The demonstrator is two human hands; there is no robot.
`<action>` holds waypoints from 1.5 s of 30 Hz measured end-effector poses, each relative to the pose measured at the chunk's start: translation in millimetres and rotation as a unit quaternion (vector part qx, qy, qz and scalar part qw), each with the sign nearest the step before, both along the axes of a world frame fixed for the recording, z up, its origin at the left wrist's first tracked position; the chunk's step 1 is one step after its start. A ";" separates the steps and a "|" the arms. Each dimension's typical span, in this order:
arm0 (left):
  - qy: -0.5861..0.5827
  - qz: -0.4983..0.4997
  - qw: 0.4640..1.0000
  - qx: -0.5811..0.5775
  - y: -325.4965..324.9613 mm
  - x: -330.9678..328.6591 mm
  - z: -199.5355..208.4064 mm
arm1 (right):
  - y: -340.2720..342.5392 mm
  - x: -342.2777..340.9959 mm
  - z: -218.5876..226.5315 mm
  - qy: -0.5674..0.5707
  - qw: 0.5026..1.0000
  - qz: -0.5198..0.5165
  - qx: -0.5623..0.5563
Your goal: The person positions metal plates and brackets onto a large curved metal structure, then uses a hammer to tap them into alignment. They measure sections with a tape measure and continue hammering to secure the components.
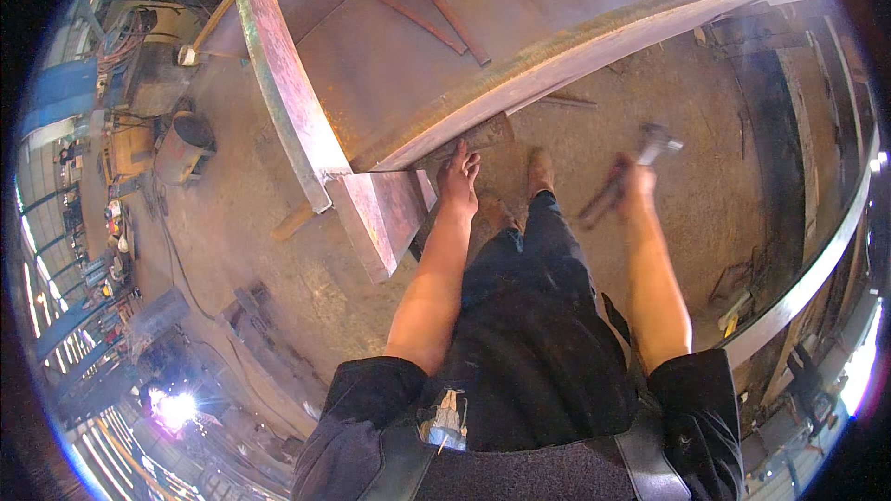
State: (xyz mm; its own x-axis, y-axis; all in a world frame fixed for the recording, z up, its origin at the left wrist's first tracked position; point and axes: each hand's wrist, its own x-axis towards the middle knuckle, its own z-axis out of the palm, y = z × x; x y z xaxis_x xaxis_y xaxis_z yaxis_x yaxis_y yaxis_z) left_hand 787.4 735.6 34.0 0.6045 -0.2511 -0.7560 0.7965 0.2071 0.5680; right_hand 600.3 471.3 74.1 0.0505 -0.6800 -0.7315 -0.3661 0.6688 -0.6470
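The right hand (638, 182) has its fingers wrapped around a hammer (655, 145), all blurry. The left hand (458, 182) has bent fingers slightly apart, maybe touching the curved steel flange (557, 61). Beyond, two rusty bars (453, 20) lie on steel plate (348, 83).

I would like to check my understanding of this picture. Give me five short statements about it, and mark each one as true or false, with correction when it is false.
1. The right hand grips a hammer. True.
2. The left hand also grips a hammer. False: no tool shows in it, and its fingers are not closed into a fist.
3. Two rusty strips lie on the large metal plate. True.
4. The person's sleeves are white. False: they are black.
5. A bright glare shows at the lower left of the picture. True.
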 end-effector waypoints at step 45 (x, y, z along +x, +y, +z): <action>-0.204 0.287 0.928 0.121 -66.7 -41.7 1.6 | 58.6 311.2 360.1 -0.062 0.270 0.819 -0.503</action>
State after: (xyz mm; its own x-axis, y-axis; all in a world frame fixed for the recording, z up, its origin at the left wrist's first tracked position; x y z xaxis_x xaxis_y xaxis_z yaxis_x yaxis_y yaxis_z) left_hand 745.7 668.9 35.6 0.8339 0.3486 -0.4279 0.3031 0.3587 0.8829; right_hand 911.6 529.9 434.2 0.8678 0.4761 -0.1427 0.4272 -0.8612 -0.2754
